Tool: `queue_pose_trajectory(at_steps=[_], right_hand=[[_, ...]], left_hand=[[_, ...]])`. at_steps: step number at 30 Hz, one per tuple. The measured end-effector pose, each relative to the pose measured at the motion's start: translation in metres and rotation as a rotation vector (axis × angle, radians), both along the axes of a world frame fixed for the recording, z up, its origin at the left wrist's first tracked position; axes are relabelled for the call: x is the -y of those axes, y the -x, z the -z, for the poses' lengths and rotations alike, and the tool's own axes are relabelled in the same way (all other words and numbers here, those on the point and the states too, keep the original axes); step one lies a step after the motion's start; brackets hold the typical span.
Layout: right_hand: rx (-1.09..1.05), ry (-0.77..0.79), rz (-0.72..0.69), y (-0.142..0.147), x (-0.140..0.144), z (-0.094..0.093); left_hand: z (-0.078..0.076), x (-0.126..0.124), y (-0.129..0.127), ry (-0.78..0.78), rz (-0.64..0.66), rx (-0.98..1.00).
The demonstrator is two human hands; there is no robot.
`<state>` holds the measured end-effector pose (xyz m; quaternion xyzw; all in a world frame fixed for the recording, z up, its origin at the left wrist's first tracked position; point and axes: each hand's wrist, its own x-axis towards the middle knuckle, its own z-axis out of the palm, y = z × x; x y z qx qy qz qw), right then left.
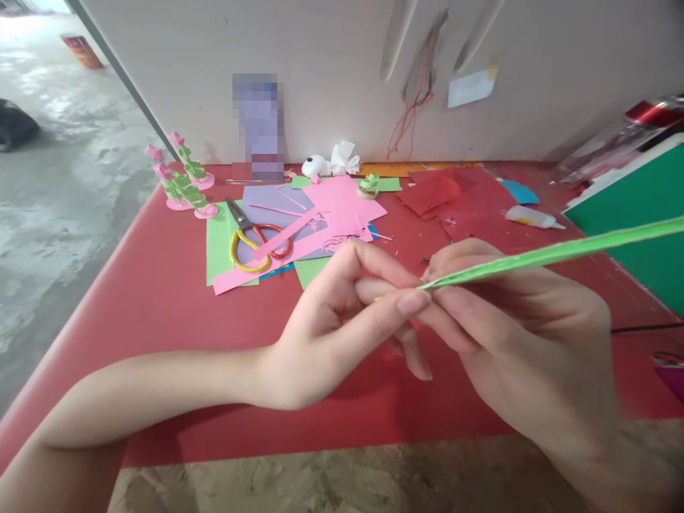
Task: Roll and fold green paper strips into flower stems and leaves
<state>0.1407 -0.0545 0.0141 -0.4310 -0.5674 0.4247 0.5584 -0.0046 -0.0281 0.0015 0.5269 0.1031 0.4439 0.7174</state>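
Note:
A long green paper strip runs from my fingers out to the right edge of the head view. My left hand pinches its near end between thumb and fingers. Right against it, my right hand is closed on the same strip, which passes over its fingers. Beyond my hands lie scissors with one yellow and one red handle, on top of purple, green and pink paper. A curled green strip rests on the pink paper.
Pink-and-green paper flowers stand at the table's left edge. A white glue bottle, red paper and a green board are on the right. White crumpled tissue lies by the wall. The red table ends in front of me.

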Motion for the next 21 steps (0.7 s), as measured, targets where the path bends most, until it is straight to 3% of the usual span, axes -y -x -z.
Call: queue_pose_trajectory(at_steps=[7, 14, 21], right_hand=[[0.126, 0.002, 0.122, -0.003, -0.003, 0.002], [0.117, -0.005, -0.025, -0.007, -0.005, -0.008], [0.165, 0.058, -0.193, -0.011, -0.007, -0.011]], left_hand=[[-0.003, -0.001, -0.001, 0.041, -0.032, -0.055], [-0.003, -0.011, 0.003, 0.08, -0.065, -0.06], [0.001, -0.025, 0.006, 0.119, 0.215, -0.1]])
